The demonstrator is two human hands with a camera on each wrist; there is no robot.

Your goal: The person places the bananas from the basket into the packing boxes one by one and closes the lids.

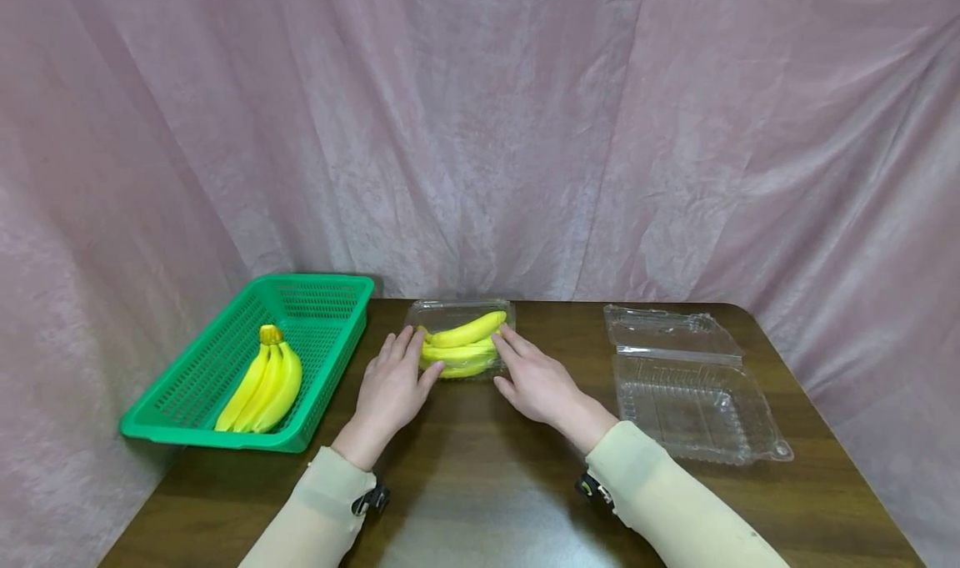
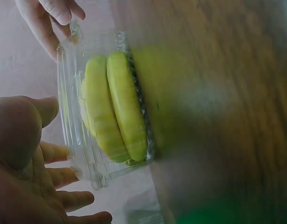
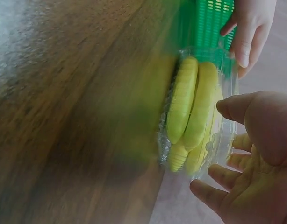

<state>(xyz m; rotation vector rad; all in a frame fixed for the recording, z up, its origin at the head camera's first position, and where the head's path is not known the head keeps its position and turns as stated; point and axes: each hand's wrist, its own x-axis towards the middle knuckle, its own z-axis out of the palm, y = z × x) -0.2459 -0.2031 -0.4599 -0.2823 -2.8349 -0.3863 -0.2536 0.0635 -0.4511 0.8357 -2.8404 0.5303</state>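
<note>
A bunch of yellow bananas (image 1: 463, 347) lies in a clear plastic clamshell box (image 1: 459, 308) at the middle of the table's far side. On the left side of the box, my left hand (image 1: 392, 380) has its fingers nearly straight, fingertips at the rim. My right hand (image 1: 542, 384) mirrors it on the right side, fingers extended along the edge and thumb apart. Both wrist views show the bananas (image 2: 113, 107) through the box's clear front wall, with the fingertips of the right hand (image 3: 255, 154) at the rim.
To the left stands a green plastic basket (image 1: 330, 384) holding another bunch of bananas (image 1: 262, 384). A second clear clamshell box (image 1: 693, 409) lies opened on the right, its lid (image 1: 667, 334) folded back. A pink curtain (image 1: 510, 134) hangs behind the brown table (image 1: 480, 485).
</note>
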